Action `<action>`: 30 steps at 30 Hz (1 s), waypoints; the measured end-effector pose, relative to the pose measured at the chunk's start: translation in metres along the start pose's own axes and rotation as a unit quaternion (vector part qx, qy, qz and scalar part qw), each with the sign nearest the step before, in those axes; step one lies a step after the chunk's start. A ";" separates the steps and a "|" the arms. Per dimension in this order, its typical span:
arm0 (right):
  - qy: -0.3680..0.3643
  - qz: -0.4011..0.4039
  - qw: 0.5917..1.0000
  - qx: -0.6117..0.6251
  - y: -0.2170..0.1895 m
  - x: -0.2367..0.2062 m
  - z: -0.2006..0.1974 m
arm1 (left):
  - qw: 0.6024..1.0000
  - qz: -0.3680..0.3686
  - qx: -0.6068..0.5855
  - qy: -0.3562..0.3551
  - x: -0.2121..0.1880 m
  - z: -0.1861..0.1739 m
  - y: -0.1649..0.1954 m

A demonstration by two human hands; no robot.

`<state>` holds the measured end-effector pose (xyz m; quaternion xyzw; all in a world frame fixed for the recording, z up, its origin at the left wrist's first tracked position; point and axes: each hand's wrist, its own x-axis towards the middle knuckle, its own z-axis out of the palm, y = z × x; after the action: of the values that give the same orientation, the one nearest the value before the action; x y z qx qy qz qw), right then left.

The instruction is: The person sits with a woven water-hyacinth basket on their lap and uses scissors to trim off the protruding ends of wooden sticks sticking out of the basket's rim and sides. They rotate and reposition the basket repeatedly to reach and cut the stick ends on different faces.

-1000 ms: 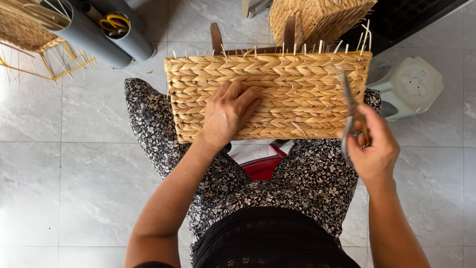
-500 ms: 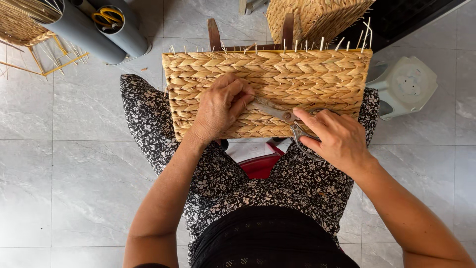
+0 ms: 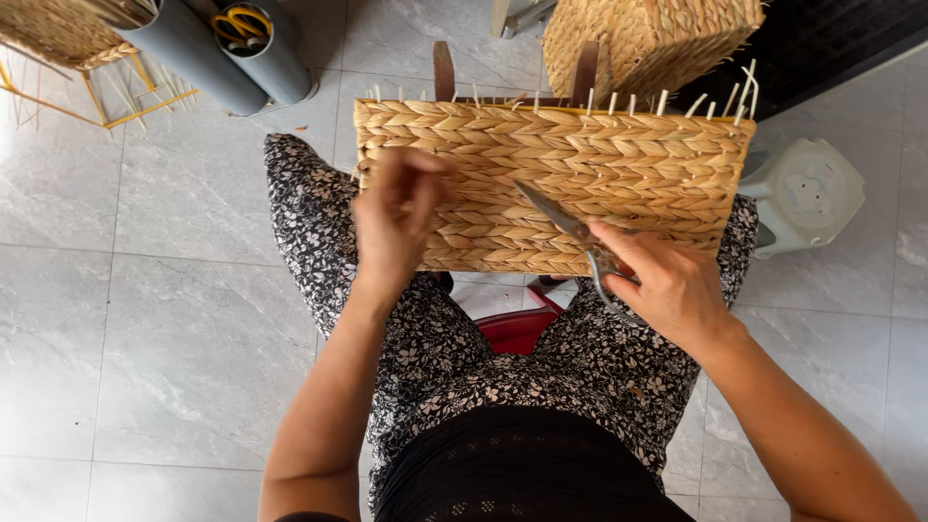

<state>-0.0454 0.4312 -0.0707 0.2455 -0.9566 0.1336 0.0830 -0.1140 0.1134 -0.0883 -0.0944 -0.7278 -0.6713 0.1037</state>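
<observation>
A flat woven straw panel [image 3: 619, 164] with pale stakes sticking out of its far edge rests across my lap. My left hand [image 3: 396, 217] hovers over the panel's left part, blurred, fingers drawn together; whether it pinches a strand I cannot tell. My right hand [image 3: 667, 285] grips metal scissors [image 3: 565, 224] at the panel's near edge. The blades point up and left across the weave.
Two grey tubes [image 3: 227, 53] stand at the far left, one holding yellow-handled scissors [image 3: 242, 21]. A woven basket [image 3: 648, 39] sits behind the panel, a pale plastic stool [image 3: 807, 193] on the right, a straw piece with a yellow frame [image 3: 68, 43] at top left. Grey tiled floor all around.
My right hand has brought the scissors from the panel's right edge in over its middle. My left hand has lifted off the weave and its fingers have drawn together.
</observation>
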 end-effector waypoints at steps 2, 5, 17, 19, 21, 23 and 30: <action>-0.010 0.030 0.999 -0.024 -0.001 0.003 -0.009 | 0.986 0.019 0.124 0.111 -0.005 -0.030 0.000; -0.009 -0.008 0.999 -0.042 -0.007 0.018 -0.017 | 0.954 0.036 0.260 0.148 -0.007 -0.059 -0.005; 0.037 -0.154 0.983 -0.095 -0.032 0.108 0.016 | 0.957 0.054 0.272 0.087 0.004 -0.055 0.003; 0.046 -0.173 0.978 -0.108 -0.033 0.116 0.021 | 0.953 0.060 0.287 0.075 0.005 -0.055 0.007; 0.043 -0.177 0.976 -0.116 -0.033 0.121 0.023 | 0.949 0.062 0.303 0.065 0.005 -0.055 0.009; 0.028 -0.165 0.979 -0.117 -0.034 0.122 0.024 | 0.949 0.057 0.304 0.064 0.004 -0.055 0.007; 0.026 -0.160 0.984 -0.070 -0.041 0.118 0.035 | 0.968 0.063 0.213 0.118 0.012 -0.067 -0.022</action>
<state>-0.1301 0.3333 -0.0688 0.3858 -0.9093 0.0576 0.1448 -0.1303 0.0449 -0.1006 -0.0357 -0.8295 -0.4990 0.2483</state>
